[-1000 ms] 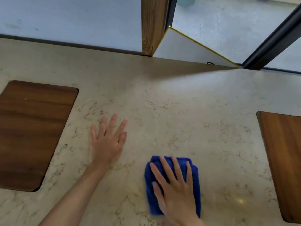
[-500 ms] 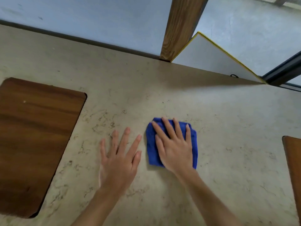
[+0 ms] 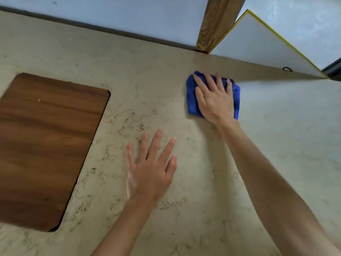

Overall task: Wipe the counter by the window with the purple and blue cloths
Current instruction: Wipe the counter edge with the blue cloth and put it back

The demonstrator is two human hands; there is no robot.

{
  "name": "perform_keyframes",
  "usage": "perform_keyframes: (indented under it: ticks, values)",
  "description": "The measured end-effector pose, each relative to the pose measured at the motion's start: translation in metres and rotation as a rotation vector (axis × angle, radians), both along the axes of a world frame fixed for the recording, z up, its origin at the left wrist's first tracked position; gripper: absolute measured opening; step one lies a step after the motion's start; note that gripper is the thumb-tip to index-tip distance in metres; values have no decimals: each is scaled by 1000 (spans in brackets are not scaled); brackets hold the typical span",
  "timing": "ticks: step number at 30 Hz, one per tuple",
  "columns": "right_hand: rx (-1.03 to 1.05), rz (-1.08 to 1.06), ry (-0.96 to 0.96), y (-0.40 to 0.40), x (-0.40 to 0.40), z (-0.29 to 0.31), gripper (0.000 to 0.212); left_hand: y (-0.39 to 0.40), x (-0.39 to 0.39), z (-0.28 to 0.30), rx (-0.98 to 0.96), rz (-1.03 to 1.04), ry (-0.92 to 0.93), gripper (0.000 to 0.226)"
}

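A folded blue cloth lies on the beige marbled counter near its far edge by the window. My right hand presses flat on top of the cloth with fingers spread, covering most of it. My left hand rests flat on the bare counter, nearer to me and to the left of the cloth, fingers apart and holding nothing. No purple cloth is in view.
A dark wooden inset panel sits in the counter at the left. A wooden post rises at the counter's far edge, beside a white board with a yellow rim. The window glass runs behind.
My right hand has slid the blue cloth away from me, from the near part of the counter up to its far edge. My left hand has stayed flat on the counter.
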State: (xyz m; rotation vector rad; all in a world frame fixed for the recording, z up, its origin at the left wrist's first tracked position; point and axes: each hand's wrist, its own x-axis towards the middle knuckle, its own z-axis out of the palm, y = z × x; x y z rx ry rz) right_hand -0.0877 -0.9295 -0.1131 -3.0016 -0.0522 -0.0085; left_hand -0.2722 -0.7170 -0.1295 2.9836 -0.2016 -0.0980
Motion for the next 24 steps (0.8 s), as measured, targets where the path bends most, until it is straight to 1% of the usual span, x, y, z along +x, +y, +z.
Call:
perform_keyframes:
  ticks: [4,7,8,10,12,14,16,20,24]
  values:
    - [-23,80,-27,7,-168,-4,53,0,1,4,21,1,7,56]
    - [-54,152,90,2,-292,-7,59,0,-2,6,22,14,35,57]
    - [-73,184,131,-2,-324,-10,57,1,-4,5,17,21,34,57]
    - [-138,206,204,-15,-365,-10,42,1,-4,5,22,23,33,57]
    - [-191,269,197,-29,-381,-9,53,-1,-2,6,29,26,49,57]
    - [-138,211,173,-38,-367,-4,56,-3,-3,9,33,28,64,58]
    - [-45,95,139,-41,-320,3,53,-5,-2,10,43,27,69,59]
    - [-63,2,87,-62,-182,6,52,-3,-1,9,60,27,88,59]
    - [-49,2,66,-90,-34,3,51,-3,1,4,69,16,67,59]
